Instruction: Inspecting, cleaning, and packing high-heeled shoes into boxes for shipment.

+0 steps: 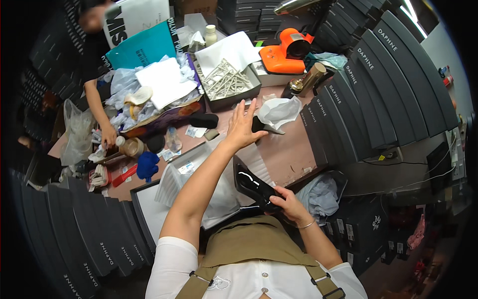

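Observation:
In my right hand (pixel 293 204) I grip a glossy black shoe (pixel 249 183), held low in front of my apron. My left hand (pixel 242 128) reaches forward over the pink tabletop (pixel 291 152) with its fingers spread. Beside its thumb lie a small dark object (pixel 258 124) and crumpled white tissue paper (pixel 280 112); I cannot tell whether the hand touches the dark one. Partly under my left forearm, an open shoe box (pixel 142 205) holds white wrapping (pixel 172 185).
Stacked dark shoe boxes (pixel 388 89) rise at the right, more (pixel 89 229) at the left. A box of white sticks (pixel 226 82), an orange device (pixel 284 57) and a metallic cylinder (pixel 313 75) stand at the back. A co-worker's hand (pixel 108 135) is at the left.

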`<act>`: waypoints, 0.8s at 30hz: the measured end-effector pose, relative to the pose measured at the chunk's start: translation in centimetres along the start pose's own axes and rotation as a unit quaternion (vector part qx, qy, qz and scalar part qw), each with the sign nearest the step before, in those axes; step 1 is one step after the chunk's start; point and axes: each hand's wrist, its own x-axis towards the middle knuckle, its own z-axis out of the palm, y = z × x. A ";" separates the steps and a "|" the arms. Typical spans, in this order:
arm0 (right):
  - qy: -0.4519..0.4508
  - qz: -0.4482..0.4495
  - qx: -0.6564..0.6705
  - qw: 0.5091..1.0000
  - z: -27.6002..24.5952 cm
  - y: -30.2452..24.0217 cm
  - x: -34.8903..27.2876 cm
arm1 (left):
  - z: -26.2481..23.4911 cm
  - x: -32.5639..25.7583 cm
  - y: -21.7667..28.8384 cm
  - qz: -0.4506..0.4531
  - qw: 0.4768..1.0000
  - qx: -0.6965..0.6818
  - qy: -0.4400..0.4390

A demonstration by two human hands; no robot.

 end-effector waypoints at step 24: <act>0.191 -0.177 -0.117 0.958 -7.7 -8.6 2.0 | 0.5 -0.2 4.1 0.135 0.990 -0.008 -0.034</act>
